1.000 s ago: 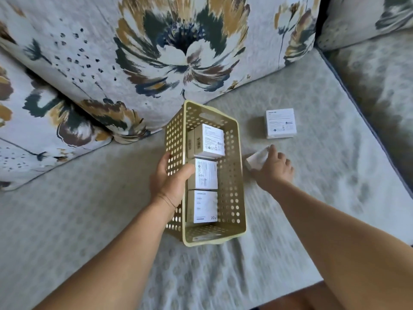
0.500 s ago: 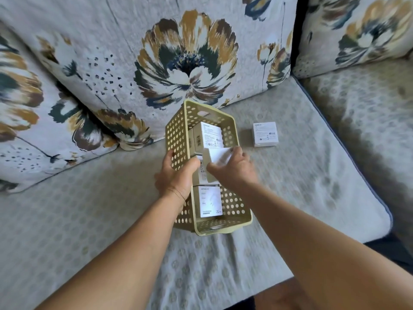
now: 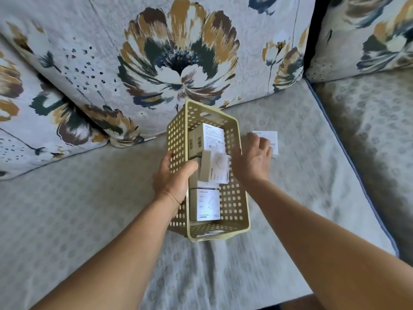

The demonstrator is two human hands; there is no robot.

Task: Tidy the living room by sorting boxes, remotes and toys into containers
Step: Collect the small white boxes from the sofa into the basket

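Since half a sec earlier the right hand (image 3: 253, 158) had let go of its box and swung off to the right; that tilted box (image 3: 214, 167) now lay loose on top of the others in the basket (image 3: 234, 204), blurred, maybe not yet settled. Only one view, the head cam: right hand was spread, fingers released, holding nothing, hovering just beside the last box (image 3: 273, 143) on the sofa seat (image 3: 312, 175). Left hand (image 3: 173, 181) was clenched on the basket's left wall, steadying it. So one box more was sorted; prob. the last box was next.
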